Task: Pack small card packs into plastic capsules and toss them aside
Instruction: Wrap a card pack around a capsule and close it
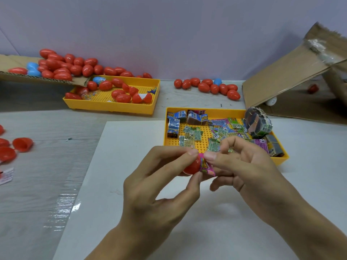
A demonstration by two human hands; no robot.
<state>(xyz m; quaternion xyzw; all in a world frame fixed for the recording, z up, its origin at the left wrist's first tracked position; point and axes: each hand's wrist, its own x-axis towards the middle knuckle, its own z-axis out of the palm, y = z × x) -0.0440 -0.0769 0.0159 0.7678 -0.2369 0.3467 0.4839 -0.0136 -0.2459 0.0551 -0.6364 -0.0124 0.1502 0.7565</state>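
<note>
A glossy red plastic capsule half, rounded like an egg end, sits pinched in the left hand between thumb and forefinger, above the white sheet on the grey table. The right hand pinches a shiny pink foil card pack whose left end is at the capsule's open mouth, touching it. Just beyond the fingers, a yellow pegged plastic tray holds crinkled green, blue and pink packs. Far left, a second yellow tray and a corrugated cardboard flap carry smooth red and blue capsules.
</note>
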